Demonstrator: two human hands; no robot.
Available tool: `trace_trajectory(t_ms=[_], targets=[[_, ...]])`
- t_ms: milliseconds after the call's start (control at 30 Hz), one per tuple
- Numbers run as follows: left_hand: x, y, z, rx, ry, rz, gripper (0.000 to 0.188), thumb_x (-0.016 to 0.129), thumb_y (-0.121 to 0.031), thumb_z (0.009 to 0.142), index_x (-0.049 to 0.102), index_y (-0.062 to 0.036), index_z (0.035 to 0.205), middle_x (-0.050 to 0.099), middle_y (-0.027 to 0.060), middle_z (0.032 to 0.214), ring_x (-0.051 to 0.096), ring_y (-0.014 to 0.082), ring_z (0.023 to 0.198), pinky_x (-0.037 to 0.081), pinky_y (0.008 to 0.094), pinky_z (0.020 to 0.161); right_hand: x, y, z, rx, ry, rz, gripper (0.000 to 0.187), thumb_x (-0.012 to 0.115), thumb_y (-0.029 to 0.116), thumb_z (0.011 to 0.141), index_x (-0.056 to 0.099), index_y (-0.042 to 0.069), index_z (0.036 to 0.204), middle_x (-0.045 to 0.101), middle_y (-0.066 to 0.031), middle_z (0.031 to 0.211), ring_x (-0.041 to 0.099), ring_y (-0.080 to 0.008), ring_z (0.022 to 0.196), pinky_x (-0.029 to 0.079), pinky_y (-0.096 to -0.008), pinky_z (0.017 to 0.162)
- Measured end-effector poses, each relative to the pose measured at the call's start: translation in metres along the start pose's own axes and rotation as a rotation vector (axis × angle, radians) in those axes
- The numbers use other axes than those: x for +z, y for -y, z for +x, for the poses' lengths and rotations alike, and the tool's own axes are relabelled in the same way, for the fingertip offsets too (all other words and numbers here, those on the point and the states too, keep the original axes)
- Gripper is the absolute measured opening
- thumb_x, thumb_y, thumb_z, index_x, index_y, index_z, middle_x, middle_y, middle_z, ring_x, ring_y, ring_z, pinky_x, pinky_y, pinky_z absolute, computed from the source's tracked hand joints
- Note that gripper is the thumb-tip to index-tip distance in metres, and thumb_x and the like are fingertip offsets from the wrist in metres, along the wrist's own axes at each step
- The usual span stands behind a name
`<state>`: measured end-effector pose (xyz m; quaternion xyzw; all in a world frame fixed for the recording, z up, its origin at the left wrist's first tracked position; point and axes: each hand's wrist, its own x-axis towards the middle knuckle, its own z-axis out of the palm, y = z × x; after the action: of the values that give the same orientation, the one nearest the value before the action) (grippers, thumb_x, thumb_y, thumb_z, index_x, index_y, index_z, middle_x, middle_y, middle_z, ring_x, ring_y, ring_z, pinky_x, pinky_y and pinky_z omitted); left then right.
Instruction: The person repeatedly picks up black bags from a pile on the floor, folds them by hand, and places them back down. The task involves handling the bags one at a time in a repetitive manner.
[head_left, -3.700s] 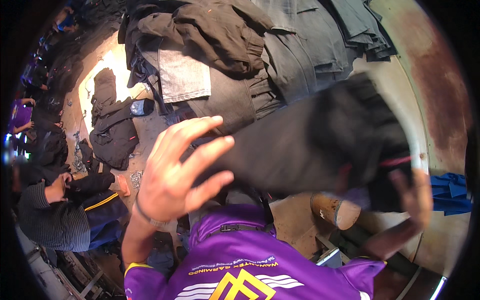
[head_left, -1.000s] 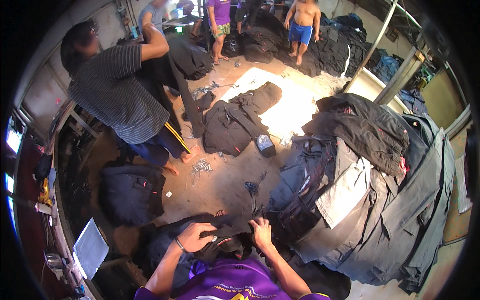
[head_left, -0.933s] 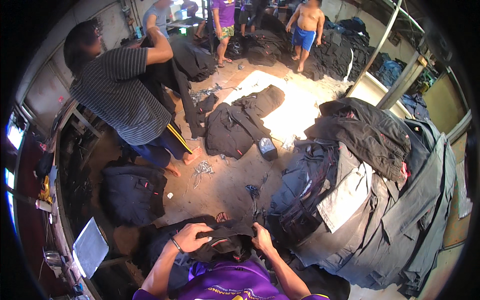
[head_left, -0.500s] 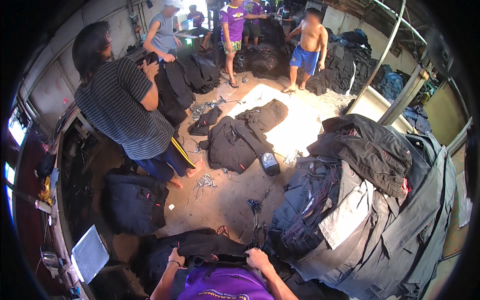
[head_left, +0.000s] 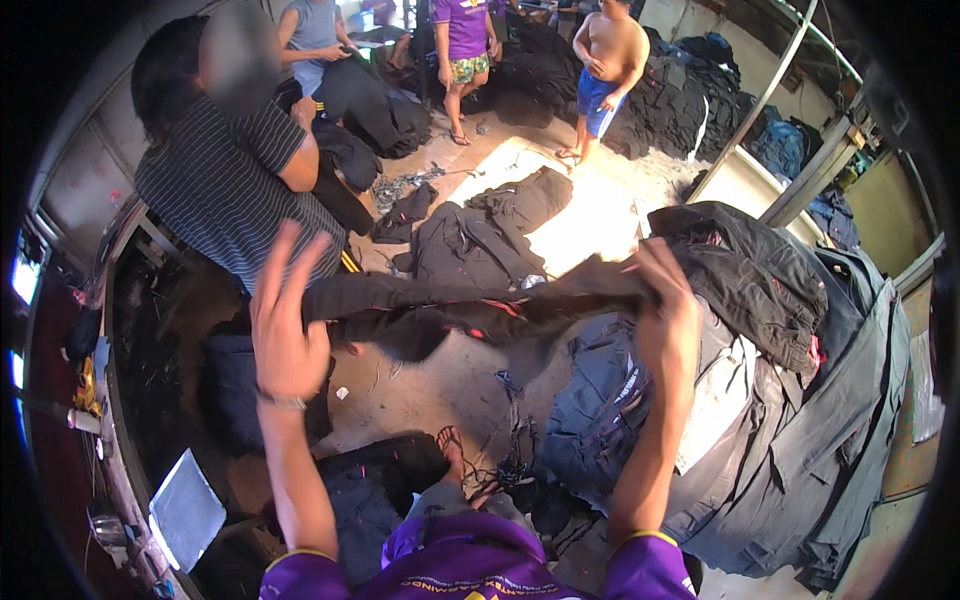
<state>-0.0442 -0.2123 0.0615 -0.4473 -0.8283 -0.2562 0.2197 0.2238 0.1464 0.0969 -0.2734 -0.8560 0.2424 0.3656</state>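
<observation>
A long dark garment (head_left: 480, 312) with red details stretches across the air in front of me, blurred by motion. At its left end is my left hand (head_left: 290, 325), raised with its fingers spread and a band on the wrist. The right end of the cloth meets my right hand (head_left: 663, 285). Blur and overlap there hide whether those fingers grip it. Below, by my sandalled foot (head_left: 452, 452), lies another dark garment (head_left: 385, 485). Beyond the raised cloth, dark garments (head_left: 460, 245) lie heaped on the floor.
A tall pile of dark garments (head_left: 770, 440) rises at my right, with a pale piece (head_left: 715, 400) on its side. Close on the left stands a person in a striped shirt (head_left: 225, 180). Other people stand farther off, one in blue shorts (head_left: 600, 108). A dark bundle (head_left: 255, 385) sits left.
Both my hands have risen from near my lap and stretched forward, the dark garment lifted with them. My left fingers have spread. The person in blue shorts has turned and shifted.
</observation>
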Motion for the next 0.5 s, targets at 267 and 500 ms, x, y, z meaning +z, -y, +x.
trace_trajectory(t_ms=[267, 500], targets=[[0.213, 0.042, -0.257, -0.644, 1.96, 0.096, 0.029, 0.053, -0.013, 0.093, 0.075, -0.007, 0.112, 0.079, 0.0099, 0.1, 0.076, 0.02, 0.075, 0.059, 0.0387, 0.06, 0.151, -0.191, -0.345, 0.965, 1.373, -0.303, 0.033, 0.055, 0.016, 0.089, 0.075, 0.009, 0.115, 0.078, -0.0151, 0.088, 0.078, -0.0249, 0.082, 0.059, -0.0432, 0.086], [0.208, 0.077, -0.201, -0.499, 1.569, -0.02, 0.056, 0.054, -0.01, 0.08, 0.069, -0.0224, 0.133, 0.067, 0.0109, 0.134, 0.064, 0.034, 0.124, 0.05, 0.0438, 0.104, 0.128, -0.153, -0.282, 0.502, 1.01, -0.335, 0.04, 0.055, 0.017, 0.084, 0.077, 0.023, 0.116, 0.073, -0.0238, 0.108, 0.071, -0.0429, 0.101, 0.057, -0.0532, 0.092]])
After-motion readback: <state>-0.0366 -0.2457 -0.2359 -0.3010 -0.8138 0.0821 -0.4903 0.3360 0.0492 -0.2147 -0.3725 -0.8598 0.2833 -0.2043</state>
